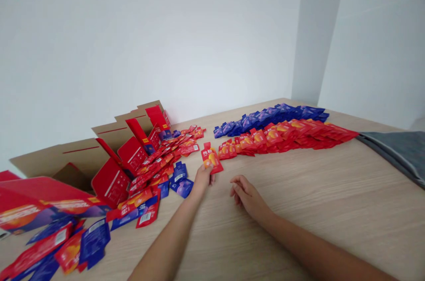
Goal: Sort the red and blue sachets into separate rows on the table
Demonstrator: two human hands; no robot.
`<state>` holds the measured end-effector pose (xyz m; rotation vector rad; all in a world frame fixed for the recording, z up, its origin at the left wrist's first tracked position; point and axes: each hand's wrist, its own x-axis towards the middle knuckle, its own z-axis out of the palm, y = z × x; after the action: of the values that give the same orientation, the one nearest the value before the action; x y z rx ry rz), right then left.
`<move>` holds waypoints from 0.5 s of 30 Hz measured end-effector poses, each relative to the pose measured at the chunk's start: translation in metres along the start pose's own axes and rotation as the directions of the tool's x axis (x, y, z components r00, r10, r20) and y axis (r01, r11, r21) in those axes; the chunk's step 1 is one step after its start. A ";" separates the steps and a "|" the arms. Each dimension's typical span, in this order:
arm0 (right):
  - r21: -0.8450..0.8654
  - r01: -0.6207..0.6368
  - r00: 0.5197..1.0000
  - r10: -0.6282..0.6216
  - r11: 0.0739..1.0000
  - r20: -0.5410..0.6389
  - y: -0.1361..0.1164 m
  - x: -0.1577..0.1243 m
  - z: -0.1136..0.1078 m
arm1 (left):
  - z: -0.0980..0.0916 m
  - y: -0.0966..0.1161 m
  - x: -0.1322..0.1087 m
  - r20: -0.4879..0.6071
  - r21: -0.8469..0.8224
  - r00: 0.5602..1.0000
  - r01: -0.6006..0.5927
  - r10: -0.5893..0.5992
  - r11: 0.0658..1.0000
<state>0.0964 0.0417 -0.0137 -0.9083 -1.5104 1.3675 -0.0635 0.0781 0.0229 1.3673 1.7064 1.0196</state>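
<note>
My left hand (pixel 202 179) pinches a red pouch (pixel 211 158) by its lower end, with the orange-fruit print facing me and the narrow spout end up. Just to the right, my right hand (pixel 247 197) hovers low over the table with fingers loosely bent and a little apart; I see nothing in it. Beyond both hands runs an overlapping row of red pouches (pixel 275 137), its near end close to the held pouch. Behind it lies a similar row of blue pouches (pixel 272 117). Two loose blue pouches (pixel 181 179) rest left of my left hand.
A jumbled heap of red and blue pouches (pixel 159 163) spreads along the left. Several open red cartons (pixel 109 179) lie beside it with brown inner flaps. More mixed pouches (pixel 69 245) are at the near left. A grey cloth item (pixel 398 150) sits at the right edge; walls stand behind.
</note>
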 end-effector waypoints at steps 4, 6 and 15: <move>0.007 -0.044 0.998 0.044 0.999 0.046 0.001 0.001 0.000 | -0.022 0.000 0.066 0.002 0.216 0.998 0.057 -0.059 0.975; 0.021 -0.078 0.995 0.077 0.997 0.061 0.001 0.002 0.001 | -0.028 -0.003 0.085 -0.037 0.329 0.998 0.053 -0.043 0.943; -0.070 -0.062 0.994 0.068 0.996 0.088 0.000 0.004 0.004 | 0.029 -0.022 0.101 -0.038 0.538 0.973 -0.173 0.229 0.825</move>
<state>0.0911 0.0439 -0.0135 -0.9560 -1.6160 1.4284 -0.0653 0.1786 -0.0147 1.9111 2.0523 0.7550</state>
